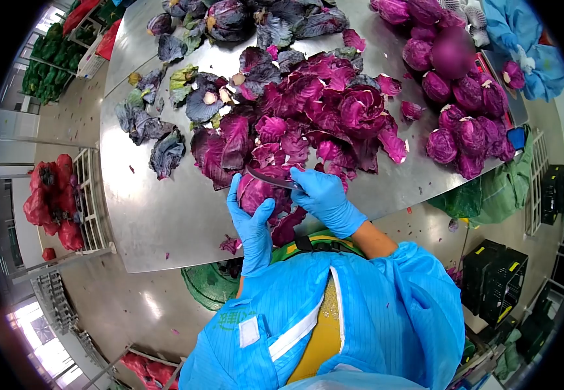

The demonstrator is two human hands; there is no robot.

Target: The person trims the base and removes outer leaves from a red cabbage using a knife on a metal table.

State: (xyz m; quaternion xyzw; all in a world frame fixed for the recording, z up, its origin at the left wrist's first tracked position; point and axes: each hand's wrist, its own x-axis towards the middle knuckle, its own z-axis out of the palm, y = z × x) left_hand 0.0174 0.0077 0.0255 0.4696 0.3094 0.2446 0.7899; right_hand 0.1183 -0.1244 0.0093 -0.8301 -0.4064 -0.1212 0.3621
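A round purple cabbage point(260, 193) rests in my left hand point(253, 227), whose blue-gloved fingers curl round its left and near sides. My right hand point(326, 203), also gloved in blue, grips a knife by its handle. The curved dark blade point(270, 179) lies across the top of the cabbage, pointing left. Just beyond both hands spreads a heap of loose purple leaves point(308, 97). Part of the cabbage's near side is hidden by my left thumb.
Trimmed purple cabbages point(467, 130) are piled at the metal table's point(165, 227) right side, beside a co-worker's blue sleeve point(522, 39). Darker untrimmed cabbages point(230, 19) lie at the far edge. Black crates point(493, 279) stand on the floor at right, red sacks point(54, 201) at left.
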